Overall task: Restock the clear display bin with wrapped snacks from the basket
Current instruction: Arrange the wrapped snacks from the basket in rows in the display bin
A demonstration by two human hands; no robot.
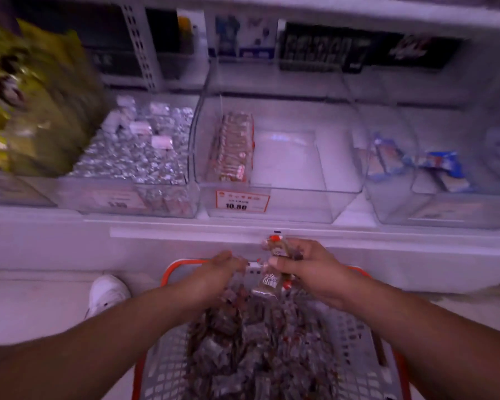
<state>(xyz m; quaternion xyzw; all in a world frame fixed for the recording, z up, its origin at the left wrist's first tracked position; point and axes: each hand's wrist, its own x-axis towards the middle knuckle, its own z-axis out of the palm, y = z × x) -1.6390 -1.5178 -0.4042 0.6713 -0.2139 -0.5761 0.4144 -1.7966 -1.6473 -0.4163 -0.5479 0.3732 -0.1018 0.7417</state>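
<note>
**Snacks in hand over the basket**

The right hand [306, 272] grasps a small bunch of wrapped snacks [274, 280], fingers curled round them, above the far end of the basket [367, 368]. The left hand [214, 274] reaches down into the pile of snacks in the basket beside it; its fingertips are hidden among the wrappers, so I cannot tell whether it grasps anything. The basket (grey mesh with an orange rim) is heaped with the same brown wrappers. On the shelf beyond stands the clear bin [300, 203], with one row of snacks [233, 147] packed along its left wall and a price tag [241, 201] on its front. To its left is a bin of silver sweets [133, 157].
</note>
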